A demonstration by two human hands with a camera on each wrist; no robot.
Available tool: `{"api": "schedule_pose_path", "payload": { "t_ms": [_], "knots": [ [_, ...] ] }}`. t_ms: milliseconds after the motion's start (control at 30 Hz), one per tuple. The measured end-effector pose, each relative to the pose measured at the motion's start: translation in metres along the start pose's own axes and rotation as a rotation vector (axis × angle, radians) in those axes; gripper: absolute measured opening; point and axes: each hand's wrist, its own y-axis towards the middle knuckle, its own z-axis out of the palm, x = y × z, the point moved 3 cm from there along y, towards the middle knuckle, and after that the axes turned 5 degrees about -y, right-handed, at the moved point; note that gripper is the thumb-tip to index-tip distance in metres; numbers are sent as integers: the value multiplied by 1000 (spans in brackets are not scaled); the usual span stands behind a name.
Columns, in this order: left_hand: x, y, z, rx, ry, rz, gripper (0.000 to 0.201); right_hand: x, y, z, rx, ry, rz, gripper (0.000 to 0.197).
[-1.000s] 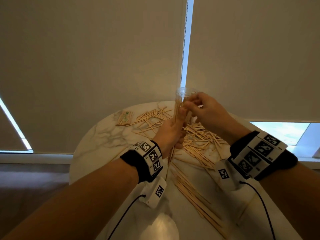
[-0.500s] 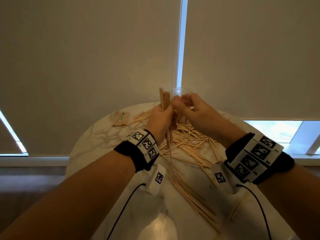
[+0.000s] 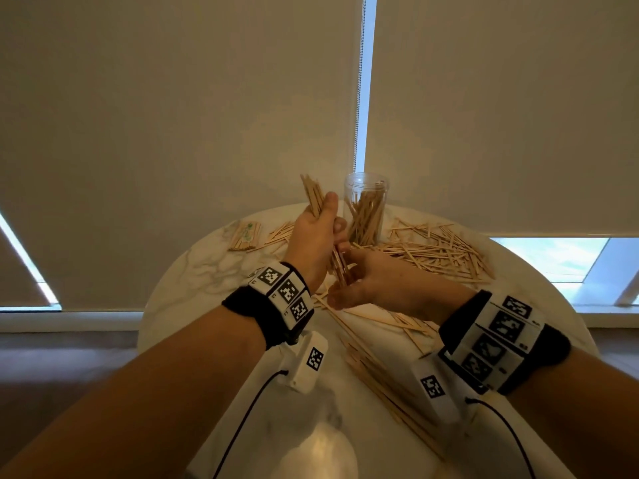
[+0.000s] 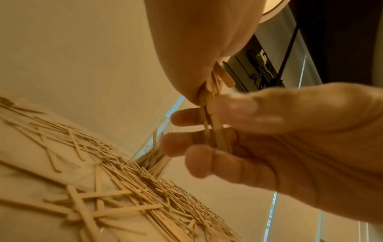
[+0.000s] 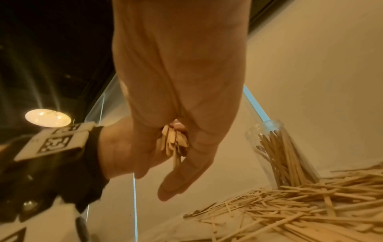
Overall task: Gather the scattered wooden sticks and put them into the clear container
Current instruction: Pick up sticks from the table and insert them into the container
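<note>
A bundle [image 3: 316,202] of sticks was gripped upright in the left hand [image 3: 313,242], fingers and thumb curled round it, tops fanning out above the thumb. The bundle's lower end [image 3: 340,271] was touched by the right hand [image 3: 371,283] from beneath – in the left wrist view its fingers [image 4: 207,142] were seen loosely bent round the stick bottoms [image 4: 217,131], thumb on the near side. A firm pinch or only a steadying touch could not be told. In the right wrist view the stick ends [image 5: 173,142] were seen poking out below the left fist [image 5: 178,81].

The jar [image 3: 366,209] was found upright on the table [image 3: 193,278], just beyond the hands and apart from them, mouth open, partly filled with sticks standing on end – no hand on it.

Loose sticks [image 3: 435,250] were left heaped to the right of the jar and behind the right hand. More sticks [image 3: 387,378] were spread toward the near edge, between the wrists. A small wrapped pack [image 3: 244,236] lay at the far left of the table, with a few sticks [image 3: 276,233] beside it.

Roller blinds [image 3: 173,115] were drawn behind the table.
</note>
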Motion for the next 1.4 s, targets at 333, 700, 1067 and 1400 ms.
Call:
{"api": "schedule_pose_path", "payload": {
  "t_ms": [333, 700, 1067, 1400],
  "knots": [
    [8, -13, 6, 45, 100, -72, 35, 15, 5, -8, -241, -171, -9, 18],
    [-12, -6, -2, 106, 70, -111, 37, 6, -1, -19, -327, -545, -74, 15],
    [-23, 2, 0, 189, 652, -50, 36, 0, 0, -28, -361, -731, 8, 20],
    [-11, 17, -21, 42, 877, -13, 42, -9, -2, -39, -405, -713, 19, 33]
  ]
}}
